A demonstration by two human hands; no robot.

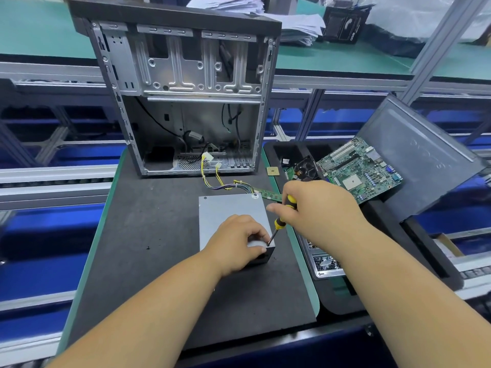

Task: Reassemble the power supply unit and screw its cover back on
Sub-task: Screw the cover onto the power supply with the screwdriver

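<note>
You are looking at a power supply unit [228, 211] in plain grey sheet metal, its cover smooth and dull-satin, catching a soft sheen. Your screwdriver [282, 218] is showing a glossy yellow-and-black plastic handle and a thin bare metal shaft. The mat [148, 235] on the table is reading as matt black, faintly grainy. The computer case [186, 96] is showing bare stamped steel inside, lightly shiny. The motherboard [358, 172] is gleaming green.

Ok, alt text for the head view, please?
A right hand drives a yellow-handled screwdriver into the near right corner of a grey power supply unit, which the left hand steadies on a black mat. An open computer case stands behind.
</note>
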